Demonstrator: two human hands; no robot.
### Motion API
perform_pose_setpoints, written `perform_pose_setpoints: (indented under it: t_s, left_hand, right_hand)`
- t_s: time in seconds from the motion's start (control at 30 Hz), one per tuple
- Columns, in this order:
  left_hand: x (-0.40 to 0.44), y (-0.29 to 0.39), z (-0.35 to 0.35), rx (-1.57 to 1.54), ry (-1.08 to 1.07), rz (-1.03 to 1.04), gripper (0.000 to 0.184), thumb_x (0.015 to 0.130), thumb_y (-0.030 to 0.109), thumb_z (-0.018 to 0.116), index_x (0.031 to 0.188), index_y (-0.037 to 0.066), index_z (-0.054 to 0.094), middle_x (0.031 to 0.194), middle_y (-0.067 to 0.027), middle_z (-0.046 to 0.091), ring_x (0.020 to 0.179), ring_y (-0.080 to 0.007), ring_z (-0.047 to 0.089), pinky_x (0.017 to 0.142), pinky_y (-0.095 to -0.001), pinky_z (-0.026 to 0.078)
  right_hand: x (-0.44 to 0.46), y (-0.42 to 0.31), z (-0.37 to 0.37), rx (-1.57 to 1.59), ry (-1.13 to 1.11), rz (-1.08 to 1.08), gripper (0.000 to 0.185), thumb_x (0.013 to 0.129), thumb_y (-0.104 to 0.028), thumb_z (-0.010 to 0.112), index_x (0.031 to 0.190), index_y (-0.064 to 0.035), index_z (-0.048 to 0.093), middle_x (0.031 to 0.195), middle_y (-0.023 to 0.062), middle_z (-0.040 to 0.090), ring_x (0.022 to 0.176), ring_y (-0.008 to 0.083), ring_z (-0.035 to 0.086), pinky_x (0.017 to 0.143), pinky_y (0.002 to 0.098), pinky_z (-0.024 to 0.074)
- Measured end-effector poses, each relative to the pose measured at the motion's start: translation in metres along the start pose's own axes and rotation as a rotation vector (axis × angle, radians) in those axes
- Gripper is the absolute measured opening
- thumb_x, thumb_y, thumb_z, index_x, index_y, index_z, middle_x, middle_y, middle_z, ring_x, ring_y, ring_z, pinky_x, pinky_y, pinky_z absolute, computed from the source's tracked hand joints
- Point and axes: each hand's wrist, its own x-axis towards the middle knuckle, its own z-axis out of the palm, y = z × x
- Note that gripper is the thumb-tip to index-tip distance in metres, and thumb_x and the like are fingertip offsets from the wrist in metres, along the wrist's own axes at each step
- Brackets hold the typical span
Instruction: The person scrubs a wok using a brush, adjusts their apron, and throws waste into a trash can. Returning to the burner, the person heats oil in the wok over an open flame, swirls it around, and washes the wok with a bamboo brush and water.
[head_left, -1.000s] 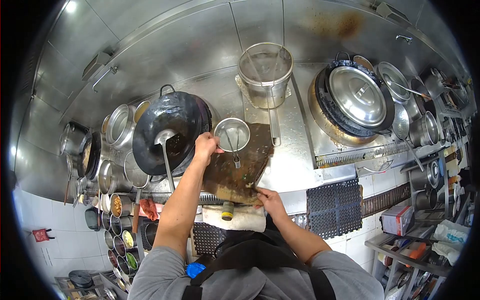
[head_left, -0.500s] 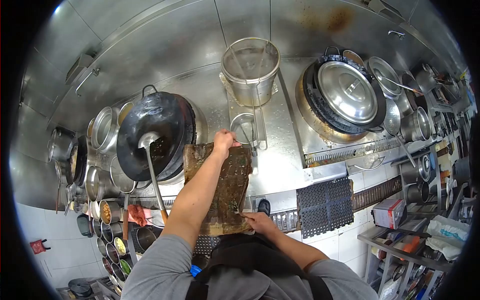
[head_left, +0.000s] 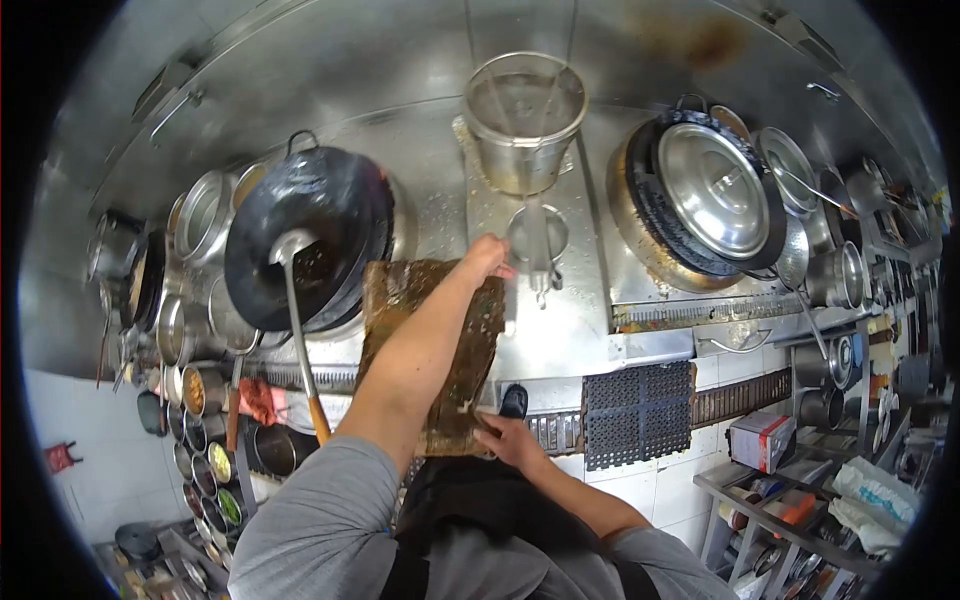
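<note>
Drawn nearer: brown sheet (head_left: 435, 385) (rectangular, speckled); right fingers (head_left: 489, 439) pinching edge, left fingers (head_left: 500, 269) unclear.

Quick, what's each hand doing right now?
Left hand: beside the brown board's far corner; can't tell whether it grips anything.
Right hand: closed on the board's near right corner.

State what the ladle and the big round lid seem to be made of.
The ladle looks like metal, its shaft grey and shiny; its tan grip is probably wood. The lid looks like polished metal, perhaps steel or aluminium, from its bright reflections.
</note>
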Motion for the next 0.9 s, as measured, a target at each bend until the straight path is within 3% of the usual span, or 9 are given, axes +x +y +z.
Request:
perform_pose_setpoints:
  t_s: [0.1,0.17,0.23,0.33,0.4,0.67,0.77,0.83,0.9]
  left_hand:
    - [-0.054,0.04,-0.037,0.839,-0.225,-0.001,0.03,0.083,0.025,0.056,0.094,-0.002,0.062,0.072,-0.0138,0.065,0.063,-0.0214,0.062,0.06,-0.033,0.05]
    - [-0.132,0.053,-0.078,1.117,-0.499,0.457,0.028,0.081,0.028,0.059,0.085,0.002,0.066,0.069,-0.013,0.065,0.063,-0.0201,0.062,0.059,-0.0329,0.048]
    - [-0.217,0.066,-0.11,1.173,-0.687,0.464,0.033,0.076,0.037,0.067,0.078,0.004,0.066,0.065,-0.0125,0.06,0.061,-0.0249,0.059,0.059,-0.0353,0.047]
    - [-0.313,0.044,-0.134,1.377,-0.417,0.494,0.042,0.071,0.042,0.069,0.086,0.003,0.062,0.088,-0.014,0.059,0.092,-0.0295,0.058,0.077,-0.0384,0.048]
    - [-0.324,0.017,-0.137,1.394,0.012,0.609,0.022,0.073,0.024,0.067,0.077,0.003,0.058,0.081,-0.0135,0.058,0.083,-0.0296,0.059,0.071,-0.039,0.05]
    - [-0.317,-0.009,-0.198,1.049,0.257,0.949,0.007,0.075,0.005,0.059,0.072,0.002,0.054,0.07,-0.0145,0.056,0.069,-0.0337,0.058,0.061,-0.0428,0.048]
    - [-0.335,-0.006,-0.219,0.832,0.287,0.958,0.008,0.073,0.002,0.061,0.069,0.0,0.054,0.066,-0.0178,0.055,0.064,-0.0368,0.056,0.058,-0.0445,0.046]
    - [-0.352,0.0,-0.23,0.81,0.297,0.93,0.008,0.072,0.001,0.061,0.068,-0.001,0.054,0.065,-0.0184,0.055,0.062,-0.0375,0.056,0.057,-0.0446,0.045]
    - [-0.367,0.013,-0.235,0.783,0.319,0.864,0.01,0.071,0.003,0.062,0.068,-0.002,0.054,0.064,-0.0197,0.055,0.059,-0.0393,0.055,0.055,-0.0448,0.044]
  right_hand:
    - [0.005,-0.014,0.006,0.264,0.007,0.071,0.037,0.086,-0.017,0.063,0.118,0.0004,0.056,0.077,0.0092,0.065,0.063,0.0114,0.06,0.057,0.0268,0.0479]
    - [0.01,-0.06,-0.004,0.48,0.038,0.158,0.041,0.085,-0.015,0.063,0.119,0.0039,0.053,0.073,0.0056,0.062,0.06,0.0082,0.057,0.052,0.0242,0.0451]
    - [0.021,-0.097,-0.007,0.591,0.081,0.106,0.041,0.085,-0.014,0.061,0.12,0.0054,0.051,0.081,0.007,0.064,0.062,0.0095,0.058,0.05,0.0238,0.0459]
    - [0.039,-0.146,-0.009,0.652,0.101,0.137,0.039,0.086,-0.012,0.059,0.119,0.0063,0.05,0.088,0.0075,0.063,0.062,0.0115,0.06,0.051,0.0221,0.0466]
    - [0.053,-0.166,-0.004,0.681,0.121,0.041,0.037,0.085,-0.01,0.056,0.118,0.0064,0.049,0.089,0.0093,0.063,0.062,0.0132,0.061,0.051,0.0215,0.0464]
    - [0.053,-0.196,0.032,0.751,0.269,-0.111,0.034,0.091,-0.021,0.053,0.113,0.005,0.054,0.081,0.0116,0.063,0.06,0.0171,0.061,0.05,0.0252,0.0464]
    - [0.056,-0.107,0.052,0.09,0.421,0.055,0.037,0.091,-0.032,0.051,0.102,0.0023,0.061,0.078,0.0167,0.065,0.06,0.0217,0.063,0.055,0.0307,0.0483]
    - [0.045,-0.072,0.093,-0.429,0.427,0.098,0.039,0.082,-0.038,0.061,0.093,-0.001,0.061,0.091,0.0259,0.062,0.079,0.0387,0.062,0.071,0.0452,0.0499]
    - [0.052,-0.051,0.123,-0.714,0.297,0.08,0.062,0.076,-0.043,0.066,0.12,-0.0015,0.051,0.096,0.0252,0.059,0.09,0.0399,0.059,0.077,0.0452,0.0498]
